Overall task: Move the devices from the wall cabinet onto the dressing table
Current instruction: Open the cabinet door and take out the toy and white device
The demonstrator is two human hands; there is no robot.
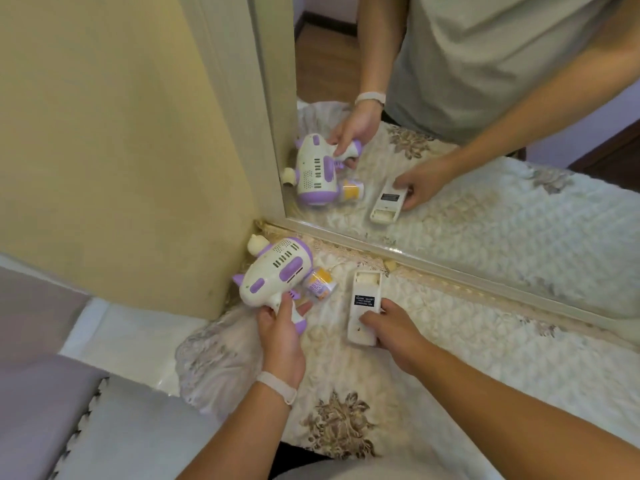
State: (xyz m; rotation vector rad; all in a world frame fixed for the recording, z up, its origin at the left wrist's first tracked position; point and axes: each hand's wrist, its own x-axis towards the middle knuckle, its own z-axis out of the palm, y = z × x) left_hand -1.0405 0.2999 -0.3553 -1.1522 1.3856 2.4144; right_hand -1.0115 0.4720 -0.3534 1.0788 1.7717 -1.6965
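A white and purple gun-shaped toy device [273, 271] lies at the back left corner of the dressing table [485, 358], with a small orange and white bottle [320, 284] fixed under its barrel. My left hand [282, 336] is closed around the toy's handle. A white remote control [363, 306] lies face down to the right, its battery bay without a cover. My right hand [391, 327] grips the remote's near end. Both devices rest on the table's quilted floral cover.
A mirror [485, 168] stands along the table's back edge and reflects the hands, the devices and the person's torso. A yellow wall panel [121, 150] rises at the left. A white padded seat [121, 427] sits below left of the table.
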